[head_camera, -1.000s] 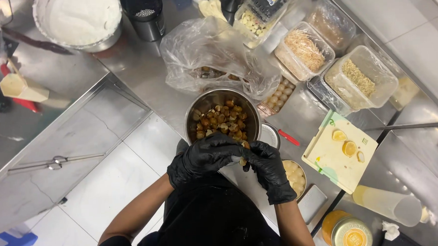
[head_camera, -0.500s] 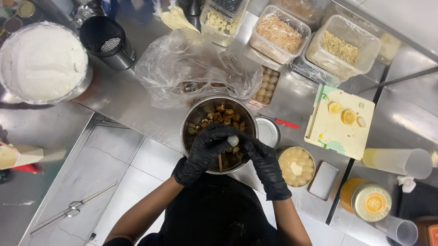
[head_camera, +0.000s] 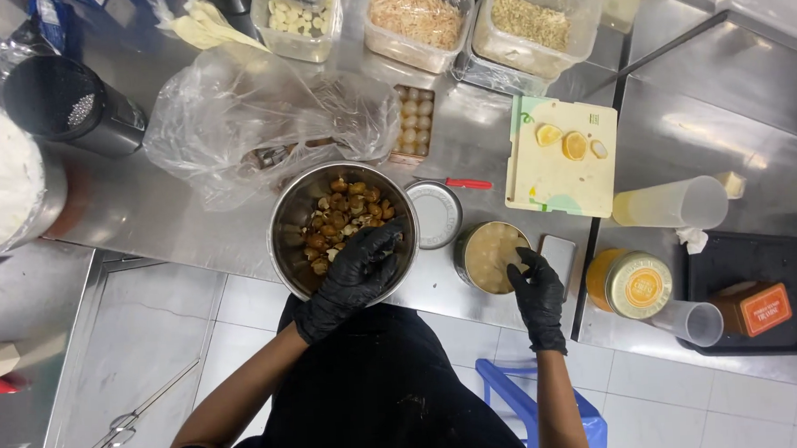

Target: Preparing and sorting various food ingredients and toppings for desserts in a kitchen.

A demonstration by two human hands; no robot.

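Steel bowl (head_camera: 296,246): round, mouth facing up, no long axis to speak of; stands at the near edge of the desk (head_camera: 147,213), partly overhanging it, in front of the person
Bowl contents: brown, shelled-looking fruits (head_camera: 340,213) with paler bits among them, heaped toward the far side
Left hand (head_camera: 351,275): black-gloved, reaching into the bowl from the near rim; fingers (head_camera: 381,241) curled loosely down onto the fruits, touching them; whether a piece is pinched between them cannot be told
Right hand (head_camera: 540,289): black-gloved, at the near-right rim of the open can; fingers (head_camera: 521,262) bent over the rim, tips at or just inside the opening, half closed, nothing seen in them
Open can (head_camera: 485,254): upright, mouth up, pale contents; just right of the bowl, apart from it
Can lid (head_camera: 434,213): lies flat between bowl and can
Red-handled knife (head_camera: 455,183): long axis left to right, handle to the right, beyond the lid
Cutting board (head_camera: 561,159): pale, with citrus slices at its far end, right of the can
Plastic bag (head_camera: 260,122): crumpled, clear, just behind the bowl
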